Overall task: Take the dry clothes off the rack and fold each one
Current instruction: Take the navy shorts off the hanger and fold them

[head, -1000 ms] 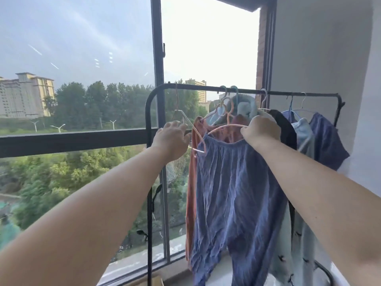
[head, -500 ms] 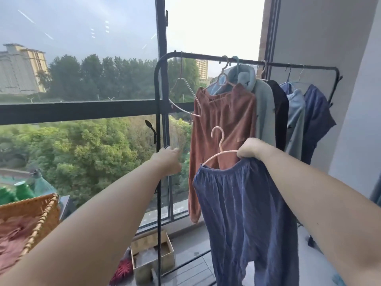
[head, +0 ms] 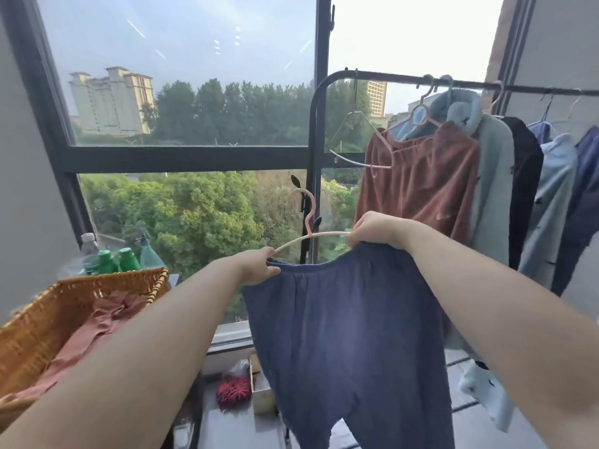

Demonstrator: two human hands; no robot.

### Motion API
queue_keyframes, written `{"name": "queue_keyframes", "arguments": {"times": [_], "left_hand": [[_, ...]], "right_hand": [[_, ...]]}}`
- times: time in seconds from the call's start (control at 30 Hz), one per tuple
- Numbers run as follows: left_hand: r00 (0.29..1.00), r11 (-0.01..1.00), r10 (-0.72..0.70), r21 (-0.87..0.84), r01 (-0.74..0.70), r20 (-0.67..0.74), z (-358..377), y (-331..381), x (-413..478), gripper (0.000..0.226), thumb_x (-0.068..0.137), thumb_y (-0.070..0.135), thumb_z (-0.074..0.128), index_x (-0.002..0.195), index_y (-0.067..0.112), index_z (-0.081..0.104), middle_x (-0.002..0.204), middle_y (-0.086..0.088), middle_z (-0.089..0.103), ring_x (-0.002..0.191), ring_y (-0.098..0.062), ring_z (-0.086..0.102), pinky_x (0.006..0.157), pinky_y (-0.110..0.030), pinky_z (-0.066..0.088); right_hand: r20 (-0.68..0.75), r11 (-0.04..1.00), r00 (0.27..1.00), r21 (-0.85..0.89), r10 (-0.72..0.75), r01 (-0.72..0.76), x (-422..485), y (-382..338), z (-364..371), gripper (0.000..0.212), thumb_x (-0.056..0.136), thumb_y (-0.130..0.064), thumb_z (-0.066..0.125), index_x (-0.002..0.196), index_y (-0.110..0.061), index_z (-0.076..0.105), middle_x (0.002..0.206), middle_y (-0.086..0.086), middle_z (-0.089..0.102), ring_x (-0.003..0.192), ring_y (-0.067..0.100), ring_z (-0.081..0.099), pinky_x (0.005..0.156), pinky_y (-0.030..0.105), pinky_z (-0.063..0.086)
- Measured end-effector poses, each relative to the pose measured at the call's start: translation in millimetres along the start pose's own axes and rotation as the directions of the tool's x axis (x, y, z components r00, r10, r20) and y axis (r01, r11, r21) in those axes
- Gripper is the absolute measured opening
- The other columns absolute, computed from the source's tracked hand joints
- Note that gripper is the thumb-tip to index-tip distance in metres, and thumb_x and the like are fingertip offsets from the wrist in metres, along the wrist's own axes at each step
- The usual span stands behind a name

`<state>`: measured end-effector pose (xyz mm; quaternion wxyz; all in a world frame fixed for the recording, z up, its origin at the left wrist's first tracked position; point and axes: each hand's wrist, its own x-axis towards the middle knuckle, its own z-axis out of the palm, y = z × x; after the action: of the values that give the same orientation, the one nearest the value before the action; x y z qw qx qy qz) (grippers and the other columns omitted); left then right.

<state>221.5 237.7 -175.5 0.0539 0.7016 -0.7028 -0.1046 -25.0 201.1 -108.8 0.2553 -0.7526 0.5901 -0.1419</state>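
Note:
A pair of dark blue trousers (head: pixel 350 338) hangs in front of me, off the black clothes rack (head: pixel 405 76), on a pale pink hanger (head: pixel 309 222). My left hand (head: pixel 256 265) grips the left end of the waistband and hanger. My right hand (head: pixel 372 230) grips the right end of the waistband and hanger. On the rack, rust-brown trousers (head: pixel 424 179), a grey-green garment (head: pixel 492 189), a black one (head: pixel 525 183), a light blue one (head: pixel 551 202) and a navy one (head: pixel 586 189) still hang. An empty wire hanger (head: pixel 356 137) dangles at the rack's left end.
A wicker basket (head: pixel 42 322) with a pinkish-brown garment (head: pixel 94 332) sits at lower left, bottles (head: pixel 113 259) behind it. A cardboard box (head: pixel 262 390) and a red spiky object (head: pixel 233 392) lie on the floor under the window (head: pixel 194 157). A grey wall (head: pixel 557 43) stands at right.
The blue trousers on their hanger have come off the rack, down and to the left. My left hand left the rack post and took hold of the waistband's left end.

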Motion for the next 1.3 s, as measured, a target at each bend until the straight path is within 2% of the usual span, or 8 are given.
{"name": "queue_keyframes", "arguments": {"times": [0.23, 0.5, 0.8, 0.97, 1.03, 1.07, 1.17, 1.3], "left_hand": [[0.942, 0.979, -0.187, -0.133, 0.155, -0.279, -21, -53, -19, 0.019, 0.102, 0.025, 0.037, 0.095, 0.010, 0.046, 0.106, -0.015, 0.057, 0.085, -0.027, 0.049, 0.072, -0.034, 0.038], [0.721, 0.976, -0.177, -0.214, 0.042, -0.670, -54, -84, -44, 0.018, 0.099, 0.018, 0.043, 0.084, 0.009, 0.046, 0.070, -0.005, 0.049, 0.071, -0.028, 0.046, 0.062, -0.033, 0.032], [0.687, 0.976, -0.187, -0.212, 0.050, -0.702, -61, -118, -55, 0.015, 0.097, 0.013, 0.047, 0.086, 0.004, 0.053, 0.069, -0.006, 0.052, 0.069, -0.029, 0.048, 0.062, -0.033, 0.032], [0.681, 0.953, -0.254, -0.297, 0.056, -0.687, -70, -132, -60, 0.014, 0.096, 0.013, 0.049, 0.086, 0.006, 0.055, 0.065, -0.004, 0.050, 0.065, -0.026, 0.047, 0.058, -0.032, 0.030], [0.685, 0.951, -0.257, -0.306, 0.051, -0.682, -76, -135, -63, 0.014, 0.097, 0.013, 0.048, 0.086, 0.008, 0.055, 0.062, -0.002, 0.047, 0.059, -0.020, 0.043, 0.052, -0.032, 0.029], [0.692, 0.950, -0.254, -0.308, 0.049, -0.676, -78, -136, -64, 0.014, 0.097, 0.013, 0.048, 0.085, 0.009, 0.054, 0.061, -0.003, 0.047, 0.057, -0.018, 0.041, 0.051, -0.031, 0.029], [0.703, 0.948, -0.253, -0.316, 0.042, -0.665, -83, -140, -65, 0.016, 0.097, 0.016, 0.049, 0.083, 0.011, 0.055, 0.062, -0.005, 0.047, 0.056, -0.020, 0.041, 0.053, -0.031, 0.031], [0.629, 0.866, -0.361, -0.497, -0.047, -0.689, -82, -139, -65, 0.018, 0.098, 0.016, 0.048, 0.083, 0.009, 0.056, 0.062, -0.004, 0.045, 0.055, -0.018, 0.037, 0.051, -0.029, 0.030]], "right_hand": [[-0.055, 0.980, 0.982, 0.082, -0.179, 0.183, 25, -37, 23, 0.042, 0.077, -0.017, 0.066, 0.045, -0.017, 0.038, 0.047, -0.004, 0.031, 0.046, 0.013, 0.028, 0.046, 0.022, 0.025], [-0.438, 0.977, 0.874, -0.052, -0.209, 0.207, 64, -43, 40, 0.011, 0.091, -0.022, 0.054, 0.085, -0.014, 0.060, 0.089, 0.004, 0.057, 0.084, 0.025, 0.052, 0.070, 0.028, 0.038], [-0.178, 0.975, 0.967, 0.095, -0.182, 0.201, 69, -57, 49, 0.033, 0.078, 0.010, 0.041, 0.069, -0.011, 0.065, 0.078, 0.005, 0.058, 0.080, 0.023, 0.054, 0.055, 0.022, 0.041], [-0.063, 0.981, 0.998, 0.193, 0.013, 0.000, 67, -57, 48, 0.027, 0.085, 0.005, 0.038, 0.099, 0.003, 0.061, 0.090, 0.009, 0.053, 0.074, 0.018, 0.042, 0.069, 0.030, 0.048], [-0.078, 0.954, 0.990, 0.284, 0.118, -0.091, 69, -51, 50, 0.018, 0.089, 0.000, 0.037, 0.091, 0.001, 0.055, 0.093, 0.013, 0.054, 0.105, 0.028, 0.059, 0.085, 0.046, 0.051], [-0.045, 0.917, 0.986, 0.376, 0.163, -0.135, 70, -49, 51, 0.017, 0.090, 0.001, 0.037, 0.088, -0.001, 0.054, 0.090, 0.014, 0.057, 0.086, 0.029, 0.063, 0.085, 0.050, 0.052], [-0.007, 0.847, 0.978, 0.501, 0.210, -0.178, 69, -42, 50, 0.015, 0.091, 0.004, 0.044, 0.084, -0.001, 0.056, 0.073, 0.014, 0.060, 0.059, 0.025, 0.062, 0.058, 0.040, 0.058], [0.073, 0.812, 0.980, 0.550, 0.184, -0.194, 60, -36, 49, 0.013, 0.094, 0.006, 0.042, 0.088, 0.003, 0.053, 0.080, 0.016, 0.059, 0.067, 0.022, 0.060, 0.050, 0.027, 0.055]]}}
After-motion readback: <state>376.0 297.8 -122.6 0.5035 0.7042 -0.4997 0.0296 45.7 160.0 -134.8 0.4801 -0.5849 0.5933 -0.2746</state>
